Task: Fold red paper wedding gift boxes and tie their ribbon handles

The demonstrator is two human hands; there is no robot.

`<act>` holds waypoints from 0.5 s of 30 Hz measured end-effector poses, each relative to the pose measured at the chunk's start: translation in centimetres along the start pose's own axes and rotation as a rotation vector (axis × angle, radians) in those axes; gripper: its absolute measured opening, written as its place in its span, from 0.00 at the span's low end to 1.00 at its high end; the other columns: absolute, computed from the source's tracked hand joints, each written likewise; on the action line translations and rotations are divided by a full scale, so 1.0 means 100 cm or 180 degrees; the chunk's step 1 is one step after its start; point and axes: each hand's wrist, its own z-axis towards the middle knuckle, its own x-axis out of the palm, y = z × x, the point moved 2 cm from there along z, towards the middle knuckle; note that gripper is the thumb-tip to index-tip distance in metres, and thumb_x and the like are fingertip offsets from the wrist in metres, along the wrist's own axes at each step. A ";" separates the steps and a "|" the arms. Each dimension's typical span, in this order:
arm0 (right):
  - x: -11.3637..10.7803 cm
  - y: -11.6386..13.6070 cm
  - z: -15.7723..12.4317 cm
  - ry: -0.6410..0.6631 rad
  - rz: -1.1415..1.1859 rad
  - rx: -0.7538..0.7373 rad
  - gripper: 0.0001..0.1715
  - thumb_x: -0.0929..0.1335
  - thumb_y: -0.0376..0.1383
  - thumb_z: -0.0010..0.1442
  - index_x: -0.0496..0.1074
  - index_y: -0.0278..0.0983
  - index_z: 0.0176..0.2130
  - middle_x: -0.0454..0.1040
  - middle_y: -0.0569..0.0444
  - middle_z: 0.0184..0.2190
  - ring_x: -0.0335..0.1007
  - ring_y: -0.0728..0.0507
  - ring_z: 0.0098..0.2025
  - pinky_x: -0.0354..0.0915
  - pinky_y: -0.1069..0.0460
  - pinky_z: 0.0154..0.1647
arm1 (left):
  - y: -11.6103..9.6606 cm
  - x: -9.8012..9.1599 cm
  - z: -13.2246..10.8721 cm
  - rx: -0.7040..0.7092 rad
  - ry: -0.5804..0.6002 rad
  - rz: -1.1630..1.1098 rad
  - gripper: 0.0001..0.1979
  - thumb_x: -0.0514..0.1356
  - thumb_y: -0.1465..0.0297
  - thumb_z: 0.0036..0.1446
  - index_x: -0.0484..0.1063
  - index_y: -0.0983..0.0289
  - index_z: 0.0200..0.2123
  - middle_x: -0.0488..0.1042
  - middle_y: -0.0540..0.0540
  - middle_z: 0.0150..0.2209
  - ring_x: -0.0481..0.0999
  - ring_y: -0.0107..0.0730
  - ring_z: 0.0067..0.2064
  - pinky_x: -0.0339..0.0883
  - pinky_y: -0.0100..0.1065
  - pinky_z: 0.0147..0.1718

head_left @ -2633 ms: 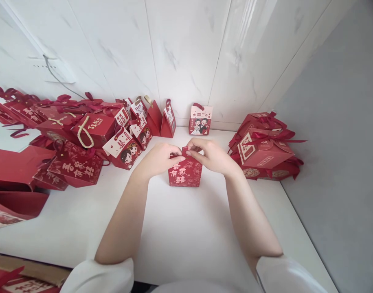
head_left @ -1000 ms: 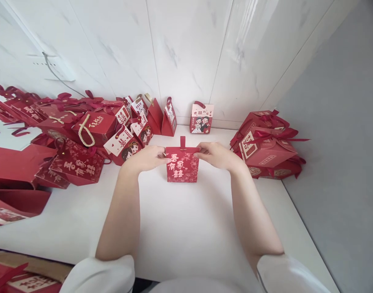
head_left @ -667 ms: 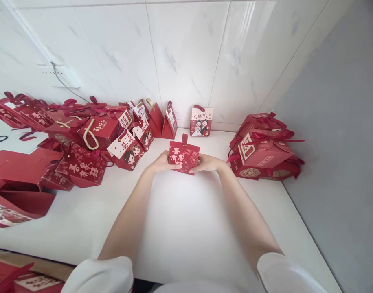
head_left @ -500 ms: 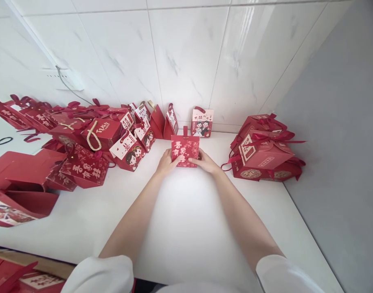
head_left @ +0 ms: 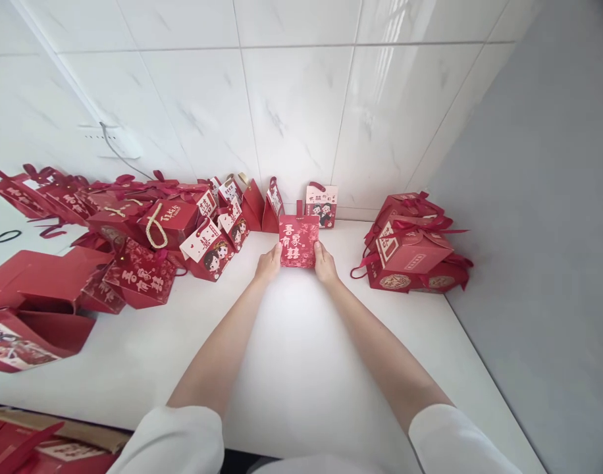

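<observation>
Between my two hands is a red gift box with white Chinese characters on its front and a ribbon loop at its top. My left hand is closed on its left edge. Gripping the right edge is my right hand, thumb at the front; the fingers behind the box are hidden. Just behind it, against the wall, stands a pink and red box with a cartoon couple. A box with cartoon faces stands to the left of my left hand.
Several red boxes with ribbons are stacked at the right. More red boxes crowd the left side of the white table. A tiled wall rises behind, and a grey panel borders the right. A cardboard carton holds red boxes at lower left.
My thumbs have moved from the front of the gift box out to its side edges, so its lower characters now show. The view has tilted slightly upward.
</observation>
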 end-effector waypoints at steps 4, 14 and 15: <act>0.002 -0.002 0.001 -0.0054 -0.0067 -0.0002 0.44 0.49 0.62 0.65 0.63 0.40 0.64 0.72 0.48 0.57 0.66 0.34 0.59 0.61 0.41 0.60 | -0.001 -0.002 0.000 0.0079 -0.0032 -0.0034 0.38 0.32 0.47 0.65 0.68 0.59 0.60 0.76 0.59 0.53 0.72 0.52 0.57 0.64 0.45 0.55; 0.004 -0.012 0.007 -0.0126 -0.0254 0.0017 0.44 0.47 0.61 0.66 0.66 0.41 0.62 0.73 0.49 0.56 0.67 0.35 0.58 0.61 0.41 0.59 | -0.008 -0.002 0.000 0.0175 -0.0210 0.0194 0.38 0.33 0.47 0.65 0.75 0.61 0.52 0.79 0.63 0.47 0.75 0.52 0.52 0.66 0.43 0.49; 0.004 -0.011 0.007 -0.0131 -0.0266 0.0016 0.44 0.47 0.61 0.65 0.67 0.41 0.61 0.73 0.48 0.55 0.68 0.34 0.57 0.61 0.41 0.58 | -0.009 -0.002 0.000 0.0165 -0.0239 0.0234 0.38 0.33 0.48 0.65 0.75 0.61 0.51 0.79 0.63 0.46 0.75 0.53 0.51 0.66 0.43 0.49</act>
